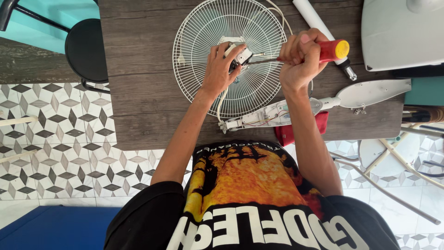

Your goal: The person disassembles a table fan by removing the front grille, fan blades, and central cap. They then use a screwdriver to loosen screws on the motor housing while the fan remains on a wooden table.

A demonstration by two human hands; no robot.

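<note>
Fan motor [239, 56] sits at the hub of the white wire grille [203, 28] on the dark wooden worktop [138, 92] — left hand [217, 69] clamps it, right hand [300, 58] grips a red-handled screwdriver [330, 50]. Best kept square and pressed firmly. Labels: none legible — only a red cloth [284, 134] at the near edge.

Lighting: bright, even daylight; shadows soft and faint on the wooden table [138, 92]. Mild glare on white plastic, far right. Focus sharp; slight wide-angle stretching at edges.

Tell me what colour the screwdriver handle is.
Red with a yellow end cap, on the screwdriver handle; the head view shows it.
</note>
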